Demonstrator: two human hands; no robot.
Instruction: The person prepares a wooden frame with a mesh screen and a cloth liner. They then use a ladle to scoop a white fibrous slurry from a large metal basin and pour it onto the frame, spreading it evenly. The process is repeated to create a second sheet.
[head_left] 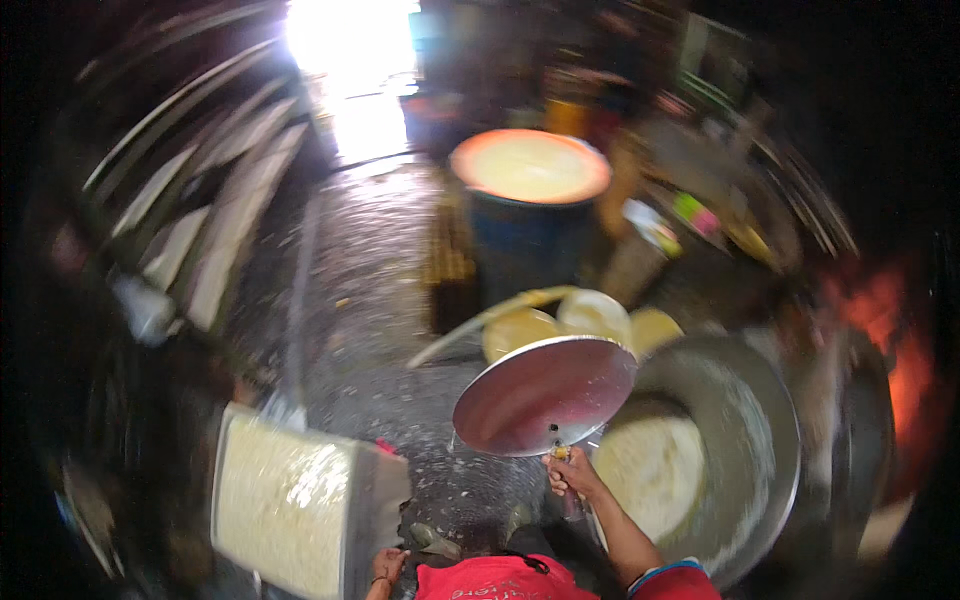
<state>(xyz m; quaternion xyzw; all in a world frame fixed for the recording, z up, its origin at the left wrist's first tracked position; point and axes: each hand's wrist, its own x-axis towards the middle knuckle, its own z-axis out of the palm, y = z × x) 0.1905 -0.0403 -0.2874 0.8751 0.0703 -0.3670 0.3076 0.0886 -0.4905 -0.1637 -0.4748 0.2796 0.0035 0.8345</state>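
Observation:
My right hand (572,474) is wrapped round the short handle of a wide, shallow metal pan (545,395). The pan is tilted, its smooth side tinted red, beside the rim of a large metal cauldron (748,400). Pale yellowish liquid (650,470) lies in the bottom of the cauldron. Low at my left side hangs my left hand (388,563), loosely open with nothing visible in it. Nearest to it stands a rectangular container (375,500) filled to the top with a pale, shiny yellow mass (285,500).
A blue drum (525,245) topped by an orange-rimmed basin of pale liquid (530,165) stands ahead. Several pale bowls (597,315) sit behind the pan, near a light hose or stick (480,318). Fire (900,340) glows at far right. The dark floor (370,390) looks wet.

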